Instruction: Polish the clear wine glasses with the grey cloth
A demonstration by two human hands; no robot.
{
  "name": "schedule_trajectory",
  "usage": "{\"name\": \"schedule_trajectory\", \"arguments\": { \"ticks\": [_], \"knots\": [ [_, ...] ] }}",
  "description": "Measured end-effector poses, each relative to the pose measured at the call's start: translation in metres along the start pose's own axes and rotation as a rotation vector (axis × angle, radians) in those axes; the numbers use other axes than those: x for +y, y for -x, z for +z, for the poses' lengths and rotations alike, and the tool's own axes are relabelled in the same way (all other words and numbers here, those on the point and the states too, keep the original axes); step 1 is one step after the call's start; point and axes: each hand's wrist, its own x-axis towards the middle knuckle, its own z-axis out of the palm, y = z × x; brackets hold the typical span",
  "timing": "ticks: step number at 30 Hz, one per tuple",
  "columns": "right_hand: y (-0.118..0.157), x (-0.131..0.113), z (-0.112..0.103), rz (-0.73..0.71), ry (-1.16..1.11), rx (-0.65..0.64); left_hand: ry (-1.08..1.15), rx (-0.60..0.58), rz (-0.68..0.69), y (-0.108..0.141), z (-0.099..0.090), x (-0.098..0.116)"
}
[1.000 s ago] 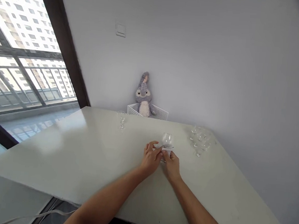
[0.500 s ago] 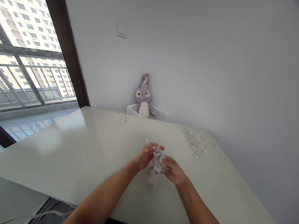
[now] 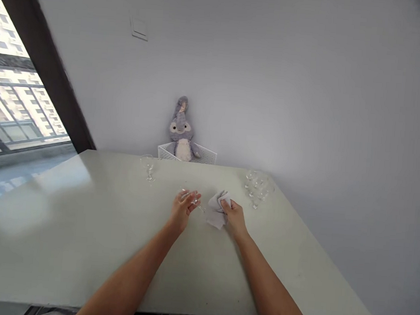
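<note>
From where I stand, the fingers of the left hand (image 3: 181,212) are curled around a small clear drinking glass (image 3: 194,200). The glass lies tilted within their grip, partly hidden by them, with a slender clear part reaching past the fingertips to the right. The right hand (image 3: 235,219) pinches a crumpled, whitish-grey cloth or paper wipe (image 3: 216,207) at its right side, thumb on top, and the rest of the wipe hangs out to the left. The wipe sits between the two hands, just beside the glass; I can't tell whether they touch.

Both forearms reach over a glossy, pale greenish-white table (image 3: 115,247). Farther off to the left, a clear stemmed glass (image 3: 149,167) stands upright by itself near the far edge. At the far right, several clear stemmed glasses (image 3: 257,188) stand close together. Just past the far edge, a grey plush toy with a pale belly (image 3: 183,133) sits in a white perforated basket (image 3: 207,156) against the plain light-grey wall (image 3: 274,85).
</note>
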Motion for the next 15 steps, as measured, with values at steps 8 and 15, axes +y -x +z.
{"name": "schedule_trajectory", "arguments": {
  "ticks": [8, 15],
  "knots": [
    [0.023, 0.016, 0.042, 0.235, -0.302, -0.14, -0.146, 0.006, 0.327, 0.022, 0.013, -0.022],
    [0.011, 0.027, 0.027, 0.092, -0.259, -0.017, -0.376, -0.21, 0.335, 0.034, 0.018, -0.033]
  ]
}}
